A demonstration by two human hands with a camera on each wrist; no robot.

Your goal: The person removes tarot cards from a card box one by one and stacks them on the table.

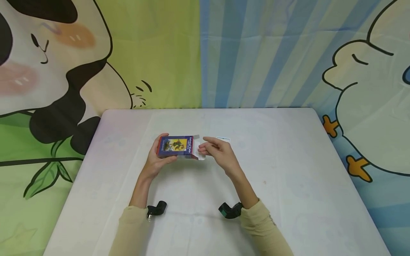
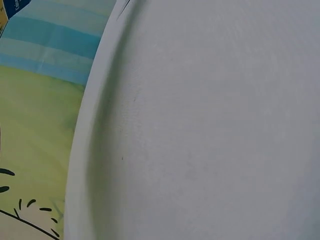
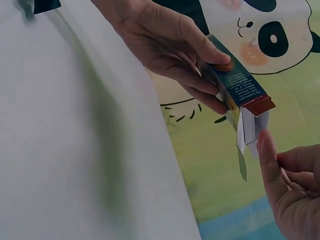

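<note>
My left hand (image 1: 157, 156) grips a blue and red card box (image 1: 175, 145) above the table, thumb along the near side. The box front has a yellow picture panel and the words "Universal Waite". Its right end stands open with the flaps out, and the right wrist view shows the edges of a white card stack (image 3: 248, 127) inside. At that open end is my right hand (image 1: 221, 153), its fingertips at the white flap with one finger fairly straight. Whether they touch the flap, I cannot tell. Only a corner of the box (image 2: 19, 7) enters the left wrist view.
Behind my right hand a flat card-like piece (image 1: 223, 139) lies on the white table (image 1: 288, 199), partly hidden. Black wrist cameras (image 1: 157, 208) sit at both cuffs. A cartoon-printed curtain (image 1: 160, 53) hangs just beyond the table's far edge.
</note>
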